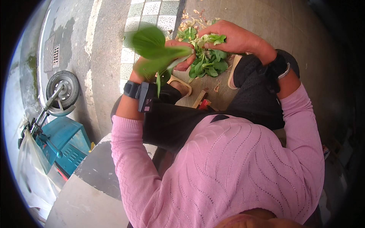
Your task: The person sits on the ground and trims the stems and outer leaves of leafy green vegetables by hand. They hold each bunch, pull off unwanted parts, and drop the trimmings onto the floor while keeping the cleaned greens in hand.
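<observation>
My left hand grips a leafy green stalk, its stem end pointing toward my right hand. The broad leaves fan out to the left and are partly blurred. Close by, the fingers of my right hand are closed on a small piece of pale green vegetable. On the floor beneath both hands lies a heap of leafy greens. Pale peelings and scraps are scattered just beyond it.
A strip of green and white tiles borders the grey pavement. At left stands a three-wheeled vehicle with a front wheel and a teal body. A wooden piece and a red object lie between my feet.
</observation>
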`<state>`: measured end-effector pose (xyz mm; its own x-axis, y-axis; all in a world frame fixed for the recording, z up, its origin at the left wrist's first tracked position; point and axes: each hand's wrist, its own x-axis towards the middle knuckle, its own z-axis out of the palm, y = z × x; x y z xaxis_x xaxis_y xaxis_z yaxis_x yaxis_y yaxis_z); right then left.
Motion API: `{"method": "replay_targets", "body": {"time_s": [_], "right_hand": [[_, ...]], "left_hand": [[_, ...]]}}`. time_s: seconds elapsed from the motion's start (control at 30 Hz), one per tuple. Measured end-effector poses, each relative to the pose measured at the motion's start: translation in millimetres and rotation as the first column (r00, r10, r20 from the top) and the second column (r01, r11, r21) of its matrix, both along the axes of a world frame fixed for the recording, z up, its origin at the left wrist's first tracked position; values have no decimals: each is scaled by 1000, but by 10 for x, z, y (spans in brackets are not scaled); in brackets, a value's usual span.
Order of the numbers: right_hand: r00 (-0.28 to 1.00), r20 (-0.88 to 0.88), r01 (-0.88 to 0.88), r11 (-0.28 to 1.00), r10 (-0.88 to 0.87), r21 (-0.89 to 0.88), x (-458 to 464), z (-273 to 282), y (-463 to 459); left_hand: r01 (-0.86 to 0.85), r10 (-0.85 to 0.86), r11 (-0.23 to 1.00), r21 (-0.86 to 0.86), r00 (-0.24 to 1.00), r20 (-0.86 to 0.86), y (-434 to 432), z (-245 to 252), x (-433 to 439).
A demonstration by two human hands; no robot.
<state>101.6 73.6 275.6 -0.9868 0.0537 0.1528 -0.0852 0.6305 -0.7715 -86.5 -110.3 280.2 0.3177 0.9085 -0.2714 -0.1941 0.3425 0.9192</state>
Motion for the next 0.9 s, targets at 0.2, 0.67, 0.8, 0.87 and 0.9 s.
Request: {"method": "replay_targets", "body": {"time_s": [0.2, 0.67, 0.8, 0.87, 0.9], "right_hand": [[974, 225, 177, 687, -20, -705, -27, 22, 88], [905, 424, 286, 759, -15, -585, -110, 12, -183], [888, 460, 332, 672, 15, -662, -36, 90, -172], [880, 468, 320, 629, 79, -709, -27, 123, -139], [876, 465, 291, 627, 130, -723, -46, 132, -104]], "left_hand": [[-203, 202, 976, -76, 979, -19, 95, -37, -20], [-111, 362, 928, 357, 505, -784, 150, -33, 210], [-219, 197, 974, -66, 950, -241, 126, 34, 41], [-215, 239, 959, -186, 964, 120, 102, 40, 23], [-275, 313, 933, -233, 938, 150, 106, 45, -1]]}}
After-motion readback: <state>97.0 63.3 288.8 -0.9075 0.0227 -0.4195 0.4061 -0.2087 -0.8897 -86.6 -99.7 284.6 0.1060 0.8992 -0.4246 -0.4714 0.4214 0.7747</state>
